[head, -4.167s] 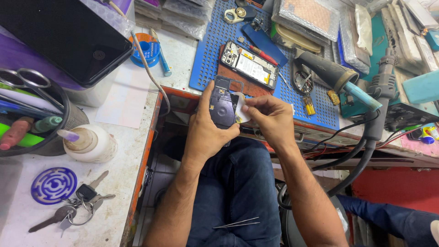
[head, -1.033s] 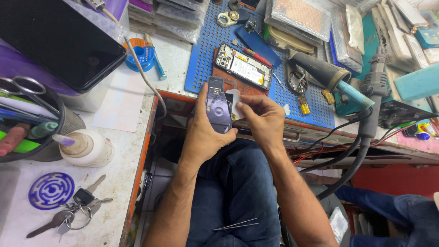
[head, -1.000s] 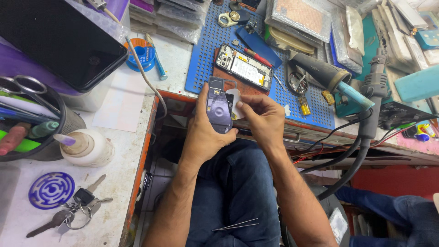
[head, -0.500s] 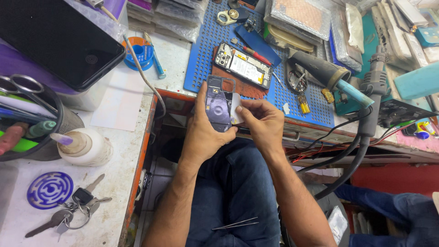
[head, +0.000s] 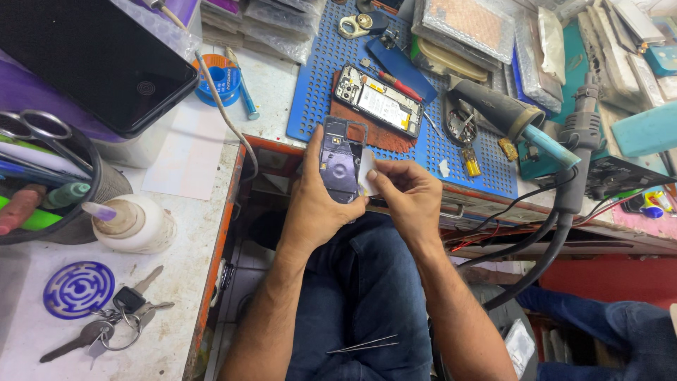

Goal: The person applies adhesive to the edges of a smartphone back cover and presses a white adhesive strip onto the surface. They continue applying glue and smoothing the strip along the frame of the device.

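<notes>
Gripping a dark phone back cover [head: 341,161] upright, left hand [head: 319,204] wraps it, thumb along its left side. Right hand [head: 407,197] fingers pinch a white strip [head: 367,174] at the cover's right side, just off the workbench edge [head: 282,144].

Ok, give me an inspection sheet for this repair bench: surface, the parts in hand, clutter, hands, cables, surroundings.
Surface: white bench and blue perforated mat, both crowded.
Job's things: dark phone back cover held upright; small white piece against its edge.
Clutter: opened phone, tweezers on lap, keys, glue bottle, scissors.
Hands: left hand grips the cover; right hand fingers pinch the white piece.
Cables: hot-air hose hangs off the bench; thin red wires beneath.
Surroundings: another person's denim leg at right.
</notes>
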